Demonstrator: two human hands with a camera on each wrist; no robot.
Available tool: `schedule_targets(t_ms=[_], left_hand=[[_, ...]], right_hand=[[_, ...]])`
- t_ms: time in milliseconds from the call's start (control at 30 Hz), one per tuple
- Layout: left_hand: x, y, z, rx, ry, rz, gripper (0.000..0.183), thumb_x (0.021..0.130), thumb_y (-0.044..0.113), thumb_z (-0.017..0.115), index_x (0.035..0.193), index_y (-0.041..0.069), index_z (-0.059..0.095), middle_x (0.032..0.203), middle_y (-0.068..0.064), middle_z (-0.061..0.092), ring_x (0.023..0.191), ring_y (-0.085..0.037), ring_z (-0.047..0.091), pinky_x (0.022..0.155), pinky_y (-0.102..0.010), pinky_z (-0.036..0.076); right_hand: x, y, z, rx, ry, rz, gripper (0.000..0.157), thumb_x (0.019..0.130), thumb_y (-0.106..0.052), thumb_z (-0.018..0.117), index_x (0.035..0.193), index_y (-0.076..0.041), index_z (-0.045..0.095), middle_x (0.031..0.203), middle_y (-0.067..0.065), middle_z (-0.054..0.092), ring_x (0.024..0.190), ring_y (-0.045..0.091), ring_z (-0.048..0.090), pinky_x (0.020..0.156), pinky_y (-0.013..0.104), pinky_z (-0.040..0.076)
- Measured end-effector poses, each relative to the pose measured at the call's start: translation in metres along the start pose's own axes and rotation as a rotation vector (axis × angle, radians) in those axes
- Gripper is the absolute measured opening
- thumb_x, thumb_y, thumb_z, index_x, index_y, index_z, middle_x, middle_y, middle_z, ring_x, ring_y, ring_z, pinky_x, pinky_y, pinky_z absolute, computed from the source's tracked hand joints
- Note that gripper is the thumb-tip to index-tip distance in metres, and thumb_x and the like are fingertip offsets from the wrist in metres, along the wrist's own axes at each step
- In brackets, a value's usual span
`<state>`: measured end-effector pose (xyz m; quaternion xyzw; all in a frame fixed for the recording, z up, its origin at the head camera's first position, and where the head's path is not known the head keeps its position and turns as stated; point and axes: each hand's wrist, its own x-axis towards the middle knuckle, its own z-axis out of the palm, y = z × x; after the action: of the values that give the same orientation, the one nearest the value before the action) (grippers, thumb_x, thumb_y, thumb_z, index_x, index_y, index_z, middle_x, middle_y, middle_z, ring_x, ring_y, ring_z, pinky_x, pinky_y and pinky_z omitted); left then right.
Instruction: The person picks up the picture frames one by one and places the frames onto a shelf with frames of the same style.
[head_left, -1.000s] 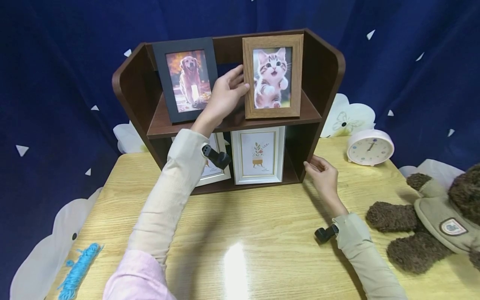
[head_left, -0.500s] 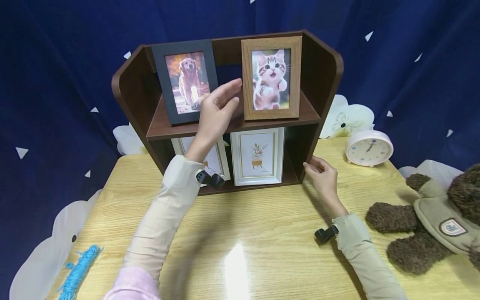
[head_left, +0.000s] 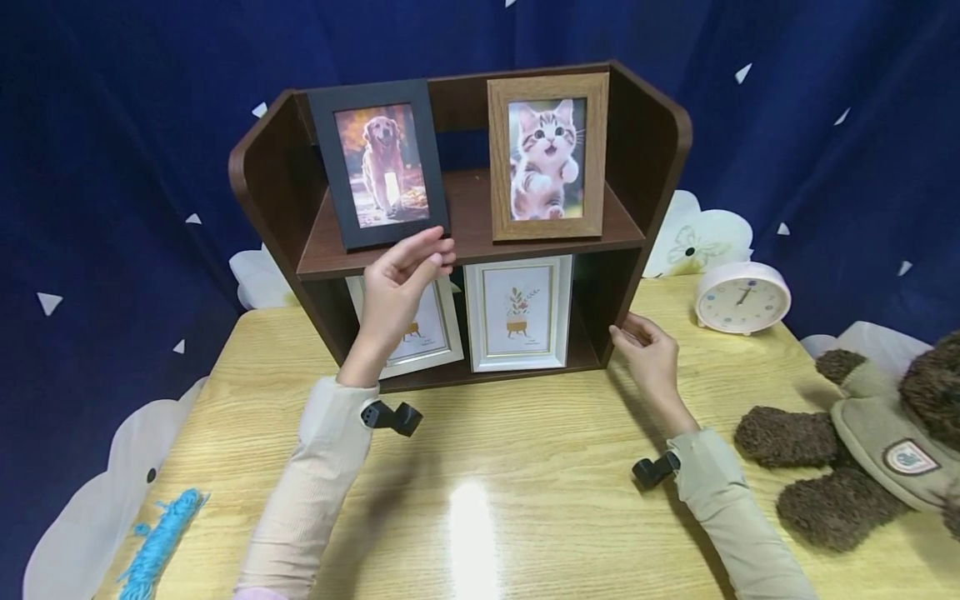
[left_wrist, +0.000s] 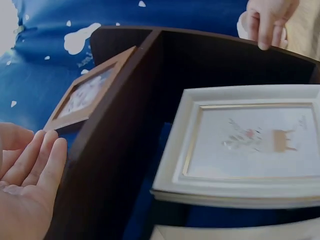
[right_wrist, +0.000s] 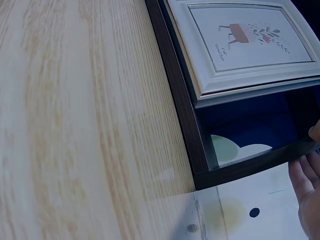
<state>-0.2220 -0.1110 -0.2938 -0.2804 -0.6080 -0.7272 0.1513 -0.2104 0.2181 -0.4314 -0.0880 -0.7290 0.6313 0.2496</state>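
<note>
My left hand (head_left: 390, 296) holds nothing, its fingers loosely bent in front of the middle board of a dark brown wooden shelf (head_left: 647, 154). In the left wrist view its fingertips (left_wrist: 59, 147) are right by the board's edge. My right hand (head_left: 651, 354) grips the shelf's right side panel low down, thumb on one side and fingers on the other in the right wrist view. On the upper level stand a black picture frame (head_left: 442, 196) with a dog and a wood-coloured picture frame (head_left: 547, 228) with a kitten. Two white picture frames (head_left: 557, 312) stand below, the left one partly hidden by my left hand.
The shelf stands on a wooden table (head_left: 570, 483) before a dark blue curtain (head_left: 150, 67). A round pale clock (head_left: 738, 300) and a brown teddy bear (head_left: 877, 433) are to the right. A blue rope bundle (head_left: 161, 542) lies at the front left.
My left hand has moved from the kitten picture frame's left edge down and left, away from it. My right hand has kept its place on the side panel. The picture frames stand as before.
</note>
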Motion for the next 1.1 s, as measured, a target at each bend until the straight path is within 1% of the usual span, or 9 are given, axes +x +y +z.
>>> schedule_targets(t_ms=[167,267,433,600,667,767,867,1000,1100], left_hand=[[-0.021,-0.007,-0.015,0.068,0.017,-0.046,0.029,0.092,-0.004,0.055,0.12,-0.01,0.058,0.096,0.007,0.071,0.088,-0.008,0.068,0.08,-0.029,0.058],[-0.032,-0.012,-0.025,0.104,0.024,-0.077,0.028,0.092,-0.004,0.055,0.119,-0.011,0.058,0.091,0.014,0.07,0.083,-0.008,0.068,0.076,-0.027,0.058],[-0.048,-0.022,-0.039,0.132,0.024,-0.135,0.028,0.091,-0.004,0.057,0.118,-0.015,0.056,0.088,0.015,0.07,0.077,-0.007,0.068,0.073,-0.024,0.058],[-0.062,-0.031,-0.053,0.159,0.023,-0.188,0.026,0.092,-0.003,0.056,0.116,-0.013,0.057,0.09,0.015,0.071,0.078,-0.007,0.068,0.076,-0.024,0.058],[-0.067,-0.034,-0.058,0.17,0.032,-0.213,0.026,0.092,-0.003,0.056,0.116,-0.013,0.057,0.091,0.014,0.071,0.077,-0.007,0.068,0.075,-0.022,0.058],[-0.073,-0.037,-0.065,0.18,0.052,-0.245,0.026,0.092,-0.003,0.057,0.115,-0.015,0.057,0.089,0.013,0.071,0.076,-0.007,0.068,0.073,-0.02,0.057],[-0.078,-0.041,-0.072,0.19,0.063,-0.27,0.025,0.091,-0.004,0.056,0.113,-0.017,0.056,0.087,0.014,0.07,0.076,-0.007,0.067,0.071,-0.02,0.057],[-0.085,-0.044,-0.084,0.223,0.033,-0.303,0.026,0.093,-0.001,0.057,0.115,-0.015,0.056,0.089,0.014,0.07,0.077,-0.008,0.067,0.072,-0.022,0.058],[-0.089,-0.043,-0.096,0.245,-0.007,-0.332,0.027,0.095,0.003,0.056,0.116,-0.014,0.056,0.09,0.015,0.069,0.078,-0.006,0.065,0.073,-0.022,0.058]], right_hand=[[0.0,0.001,-0.002,-0.007,0.005,-0.02,0.036,0.085,-0.008,0.07,0.116,0.008,0.062,0.091,-0.009,0.067,0.081,-0.006,0.064,0.077,0.012,0.054],[0.001,0.002,-0.002,-0.018,0.01,-0.028,0.036,0.085,-0.009,0.07,0.116,0.008,0.062,0.09,-0.012,0.067,0.082,-0.005,0.064,0.077,0.012,0.053],[0.002,0.003,-0.003,-0.03,0.004,-0.044,0.036,0.085,-0.01,0.07,0.115,0.008,0.062,0.091,-0.011,0.067,0.082,-0.005,0.064,0.076,0.011,0.053],[0.003,0.003,-0.004,-0.059,-0.008,-0.047,0.037,0.086,-0.012,0.07,0.116,0.008,0.062,0.094,-0.008,0.067,0.083,-0.006,0.063,0.077,0.011,0.053],[0.003,0.002,-0.005,-0.079,-0.008,-0.039,0.037,0.086,-0.013,0.07,0.117,0.006,0.062,0.096,-0.007,0.067,0.084,-0.006,0.062,0.077,0.01,0.052],[0.003,-0.001,-0.007,-0.12,-0.023,-0.026,0.037,0.087,-0.016,0.069,0.118,0.004,0.063,0.101,-0.001,0.068,0.085,-0.006,0.061,0.077,0.009,0.052],[0.002,-0.005,-0.01,-0.189,-0.062,-0.028,0.039,0.089,-0.022,0.068,0.119,0.001,0.063,0.108,0.006,0.068,0.087,-0.008,0.06,0.076,0.008,0.051],[0.002,-0.009,-0.019,-0.256,-0.13,-0.06,0.039,0.092,-0.025,0.064,0.119,0.003,0.063,0.109,0.009,0.068,0.083,-0.009,0.06,0.071,0.008,0.051],[0.003,-0.011,-0.026,-0.268,-0.155,-0.104,0.037,0.095,-0.024,0.059,0.116,0.006,0.064,0.107,0.017,0.068,0.078,-0.009,0.061,0.069,0.008,0.052]])
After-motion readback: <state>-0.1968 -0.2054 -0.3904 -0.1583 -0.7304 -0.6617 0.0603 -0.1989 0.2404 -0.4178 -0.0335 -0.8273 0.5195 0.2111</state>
